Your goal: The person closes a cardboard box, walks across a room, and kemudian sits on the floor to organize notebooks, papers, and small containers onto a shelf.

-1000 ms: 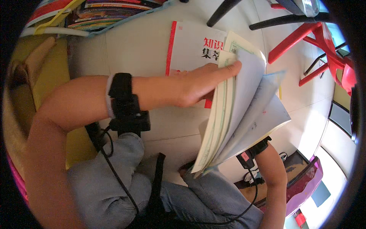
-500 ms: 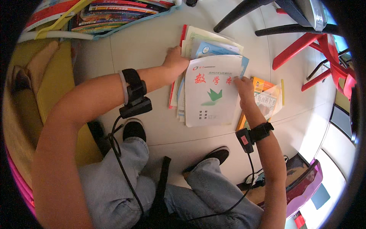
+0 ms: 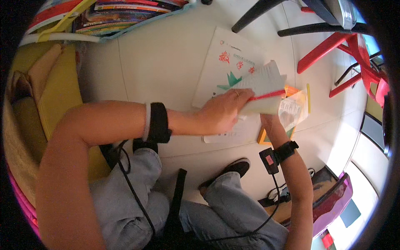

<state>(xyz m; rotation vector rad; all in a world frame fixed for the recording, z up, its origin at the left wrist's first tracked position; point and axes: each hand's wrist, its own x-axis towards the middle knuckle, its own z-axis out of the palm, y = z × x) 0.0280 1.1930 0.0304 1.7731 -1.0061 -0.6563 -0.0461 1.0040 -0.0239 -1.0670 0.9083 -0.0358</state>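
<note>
Left grip (image 3: 221,111) held a red-edged booklet (image 3: 260,80), not set down; right grip (image 3: 271,121) was partly hidden, closure indeterminable; white workbook (image 3: 221,68) already lay flat, left grip's twelve o'clock.

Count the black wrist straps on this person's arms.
2: the first strap is around the left forearm near the wrist; the second strap, with a small box attached, is around the right forearm. No others show.
</note>
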